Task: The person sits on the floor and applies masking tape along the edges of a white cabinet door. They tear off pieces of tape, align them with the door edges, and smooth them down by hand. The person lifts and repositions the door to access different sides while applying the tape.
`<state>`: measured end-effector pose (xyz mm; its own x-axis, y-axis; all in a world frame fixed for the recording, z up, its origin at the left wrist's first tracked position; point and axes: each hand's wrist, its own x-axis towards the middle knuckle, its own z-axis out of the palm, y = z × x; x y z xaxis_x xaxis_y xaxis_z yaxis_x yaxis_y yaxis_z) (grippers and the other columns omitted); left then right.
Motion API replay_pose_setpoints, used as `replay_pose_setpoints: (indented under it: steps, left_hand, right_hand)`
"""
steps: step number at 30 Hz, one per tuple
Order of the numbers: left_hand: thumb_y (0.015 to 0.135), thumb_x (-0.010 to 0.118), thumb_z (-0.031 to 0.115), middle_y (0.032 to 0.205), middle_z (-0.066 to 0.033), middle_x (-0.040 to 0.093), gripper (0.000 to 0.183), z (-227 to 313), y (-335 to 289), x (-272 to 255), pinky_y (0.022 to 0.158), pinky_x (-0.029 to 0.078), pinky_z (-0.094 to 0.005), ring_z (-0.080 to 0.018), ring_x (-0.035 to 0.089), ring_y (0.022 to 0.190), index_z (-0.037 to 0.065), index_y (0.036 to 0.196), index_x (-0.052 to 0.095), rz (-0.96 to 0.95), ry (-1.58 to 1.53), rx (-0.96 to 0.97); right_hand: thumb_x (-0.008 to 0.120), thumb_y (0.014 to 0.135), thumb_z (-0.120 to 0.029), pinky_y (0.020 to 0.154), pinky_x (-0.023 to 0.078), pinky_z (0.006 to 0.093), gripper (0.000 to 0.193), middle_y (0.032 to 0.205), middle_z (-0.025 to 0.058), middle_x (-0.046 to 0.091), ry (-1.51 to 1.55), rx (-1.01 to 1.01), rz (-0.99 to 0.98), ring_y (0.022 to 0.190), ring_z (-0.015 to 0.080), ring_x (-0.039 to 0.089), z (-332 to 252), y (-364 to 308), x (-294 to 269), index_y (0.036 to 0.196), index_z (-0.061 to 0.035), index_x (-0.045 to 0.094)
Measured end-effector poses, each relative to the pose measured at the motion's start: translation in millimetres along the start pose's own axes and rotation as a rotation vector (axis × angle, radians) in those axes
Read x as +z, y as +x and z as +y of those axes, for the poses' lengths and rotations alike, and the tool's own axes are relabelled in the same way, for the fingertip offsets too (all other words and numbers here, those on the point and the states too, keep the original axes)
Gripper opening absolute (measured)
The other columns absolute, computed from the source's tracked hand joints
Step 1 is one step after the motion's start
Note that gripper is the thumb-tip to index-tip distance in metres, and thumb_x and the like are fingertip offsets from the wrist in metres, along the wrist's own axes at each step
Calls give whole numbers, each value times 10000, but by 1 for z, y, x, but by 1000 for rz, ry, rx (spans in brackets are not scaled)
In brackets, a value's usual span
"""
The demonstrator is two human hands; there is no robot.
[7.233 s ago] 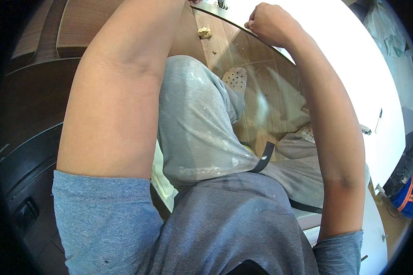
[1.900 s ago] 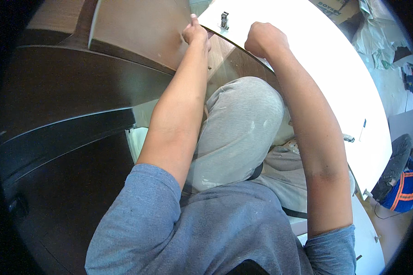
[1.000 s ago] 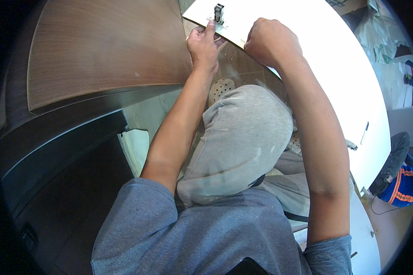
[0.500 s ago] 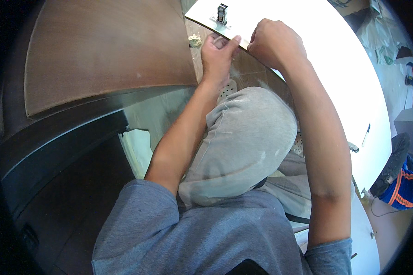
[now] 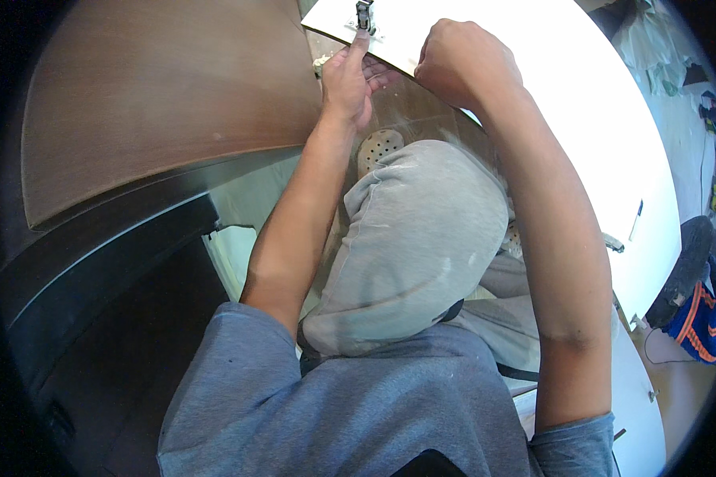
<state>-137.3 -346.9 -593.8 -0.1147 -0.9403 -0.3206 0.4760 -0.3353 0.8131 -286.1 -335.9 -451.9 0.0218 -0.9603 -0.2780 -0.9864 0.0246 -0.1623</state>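
Note:
A large white panel [image 5: 569, 119] stretches from the top of the view down the right side. Near its left corner sits a metal cabinet hinge [image 5: 364, 16]. My left hand [image 5: 348, 86] grips the panel's edge beside this hinge, thumb on top reaching the hinge's base and fingers under the board. My right hand [image 5: 468, 63] is closed in a fist at the same edge, a little to the right. Its fingertips are turned away, so whatever they hold is hidden. Farther down the panel lie a pen [image 5: 636, 221] and a second hinge [image 5: 612, 242].
A brown wooden board [image 5: 175, 103] with a dark edge fills the left. My bent knee [image 5: 422, 238] rises between my forearms, with a perforated clog [image 5: 379, 149] beyond it. At the right are a blue bag with orange stripes [image 5: 700, 322] and pale plastic sheeting [image 5: 652, 52].
My left hand has slid up and left along the panel's edge, its thumb now at the hinge. My right fist stays closed at the edge. The whole view has shifted slightly.

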Motion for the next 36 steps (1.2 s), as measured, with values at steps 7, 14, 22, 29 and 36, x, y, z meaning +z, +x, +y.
replay_pose_setpoints:
  steps: [7,14,22,29,36]
  left_hand:
    - [1056,586,354,1070,-147,694,394,3,5,-6,832,606,-420,-265,698,985,-9,1206,617,-29,-16,-25]
    - [1069,558,384,1052,-125,691,412,15,20,-7,807,603,-405,-234,702,940,-4,1198,603,79,27,91]
    - [1091,493,371,1145,-138,674,419,10,34,1,850,560,-438,-262,676,1020,0,1265,580,278,-106,213]
    - [1073,549,390,1047,-99,675,411,8,32,-4,723,606,-385,-188,677,920,1,1195,595,246,-87,239]
    - [1066,581,372,983,-91,688,372,9,32,-8,676,614,-355,-173,691,867,6,1125,611,226,-56,251]
  right_hand:
    - [677,827,-173,828,596,450,209,926,208,763,-12,10,-15,877,379,748,1,0,-1,928,-39,802]
    - [697,881,-213,834,593,430,219,938,203,768,9,-2,-36,876,352,752,9,6,3,972,-49,810]
    - [692,961,-266,837,600,396,320,986,203,777,259,-56,-152,860,292,760,24,-5,-19,1095,8,787]
    - [674,962,-216,832,592,392,276,919,216,768,379,-76,-130,834,302,758,29,-12,-27,1066,12,790]
    - [682,958,-202,804,590,396,242,903,199,770,403,-109,-50,803,301,754,17,-30,-33,1045,-8,799]
